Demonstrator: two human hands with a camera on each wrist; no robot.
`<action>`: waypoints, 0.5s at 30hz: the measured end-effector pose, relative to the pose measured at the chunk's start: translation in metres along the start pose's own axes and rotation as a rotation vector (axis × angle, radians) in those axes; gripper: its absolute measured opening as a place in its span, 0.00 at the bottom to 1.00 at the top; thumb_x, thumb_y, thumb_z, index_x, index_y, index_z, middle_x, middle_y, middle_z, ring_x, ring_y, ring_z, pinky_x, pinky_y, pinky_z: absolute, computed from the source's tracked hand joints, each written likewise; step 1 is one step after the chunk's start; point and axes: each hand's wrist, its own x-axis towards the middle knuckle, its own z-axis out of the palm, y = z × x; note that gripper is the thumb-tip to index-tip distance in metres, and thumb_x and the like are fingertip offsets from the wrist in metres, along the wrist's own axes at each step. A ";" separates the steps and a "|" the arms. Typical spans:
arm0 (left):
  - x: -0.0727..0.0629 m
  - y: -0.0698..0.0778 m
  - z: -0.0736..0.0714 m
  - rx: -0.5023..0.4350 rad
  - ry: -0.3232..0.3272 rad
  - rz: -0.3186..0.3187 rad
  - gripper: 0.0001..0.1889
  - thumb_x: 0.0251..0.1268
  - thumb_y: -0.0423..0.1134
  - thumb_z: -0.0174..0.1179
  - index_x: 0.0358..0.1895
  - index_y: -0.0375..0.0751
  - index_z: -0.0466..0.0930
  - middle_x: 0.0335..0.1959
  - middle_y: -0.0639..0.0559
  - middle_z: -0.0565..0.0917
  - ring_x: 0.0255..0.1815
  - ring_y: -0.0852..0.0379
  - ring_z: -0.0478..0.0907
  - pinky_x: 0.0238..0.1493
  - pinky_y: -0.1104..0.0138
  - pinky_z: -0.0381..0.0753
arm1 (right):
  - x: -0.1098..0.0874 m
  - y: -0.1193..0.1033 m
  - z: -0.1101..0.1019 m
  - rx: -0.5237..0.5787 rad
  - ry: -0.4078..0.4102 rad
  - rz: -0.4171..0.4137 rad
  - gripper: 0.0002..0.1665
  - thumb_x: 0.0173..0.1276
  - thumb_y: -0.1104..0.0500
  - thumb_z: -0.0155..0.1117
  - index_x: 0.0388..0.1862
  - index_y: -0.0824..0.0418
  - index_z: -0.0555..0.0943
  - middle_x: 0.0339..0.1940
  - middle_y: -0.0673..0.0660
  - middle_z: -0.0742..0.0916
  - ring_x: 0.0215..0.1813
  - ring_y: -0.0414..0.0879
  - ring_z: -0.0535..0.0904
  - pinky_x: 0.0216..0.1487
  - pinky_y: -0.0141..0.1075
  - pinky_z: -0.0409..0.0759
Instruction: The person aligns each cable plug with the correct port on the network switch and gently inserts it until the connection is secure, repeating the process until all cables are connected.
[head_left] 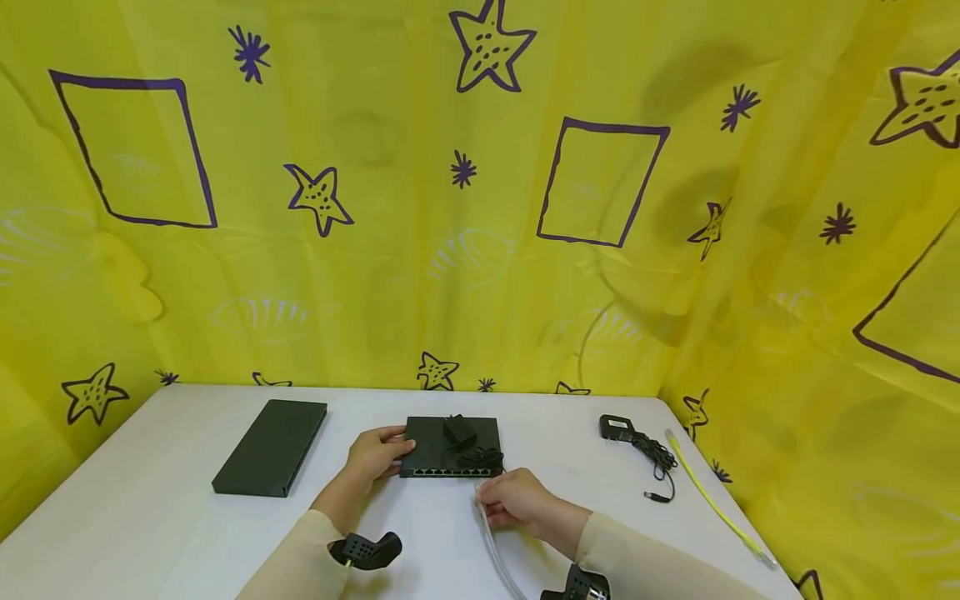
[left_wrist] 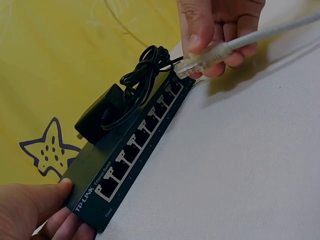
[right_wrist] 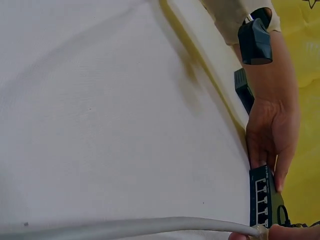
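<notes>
A black TP-LINK Ethernet switch point(head_left: 426, 440) lies on the white table, its row of ports facing me. My left hand point(head_left: 375, 454) grips its left end, thumb on top and fingers at the side, as the left wrist view shows. In my right hand point(head_left: 519, 498) the clear plug point(left_wrist: 204, 59) of a grey-white network cable point(head_left: 491, 546) is pinched between thumb and fingers. That plug is held just in front of the switch's right end, near the last port; whether it touches cannot be told. On top of the switch sits a black power adapter point(left_wrist: 102, 112) with its coiled cord point(left_wrist: 147, 70).
To the left lies another flat black box point(head_left: 272, 450). A second power adapter point(head_left: 617, 427) with a bundled cord and a yellow network cable point(head_left: 712, 497) lie on the right. Behind the table point(head_left: 150, 517) hangs a yellow patterned curtain point(head_left: 375, 275).
</notes>
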 end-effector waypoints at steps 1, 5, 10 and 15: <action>0.000 -0.001 0.000 0.000 -0.003 0.001 0.26 0.63 0.35 0.66 0.64 0.32 0.74 0.55 0.35 0.81 0.39 0.55 0.80 0.38 0.66 0.86 | 0.000 0.001 0.002 -0.002 0.003 0.004 0.11 0.66 0.70 0.60 0.42 0.79 0.80 0.21 0.48 0.81 0.23 0.35 0.76 0.27 0.25 0.80; 0.002 -0.002 0.001 0.003 -0.008 0.002 0.27 0.63 0.36 0.66 0.65 0.32 0.74 0.57 0.34 0.80 0.41 0.54 0.81 0.39 0.65 0.86 | 0.002 0.004 0.009 0.002 0.012 0.019 0.08 0.65 0.71 0.60 0.39 0.78 0.81 0.20 0.49 0.81 0.23 0.36 0.76 0.27 0.26 0.81; 0.001 -0.001 0.002 0.009 -0.006 -0.002 0.27 0.64 0.36 0.66 0.65 0.32 0.73 0.58 0.34 0.79 0.45 0.51 0.80 0.39 0.65 0.86 | 0.004 0.005 0.020 0.000 0.017 0.024 0.07 0.65 0.72 0.61 0.39 0.78 0.81 0.20 0.49 0.81 0.23 0.37 0.75 0.27 0.27 0.82; 0.001 -0.002 0.000 -0.007 -0.005 0.006 0.27 0.62 0.36 0.67 0.64 0.33 0.75 0.56 0.34 0.80 0.44 0.52 0.81 0.38 0.64 0.86 | 0.007 0.003 0.028 -0.008 0.036 0.031 0.06 0.65 0.72 0.62 0.38 0.77 0.82 0.20 0.50 0.81 0.23 0.37 0.75 0.27 0.28 0.83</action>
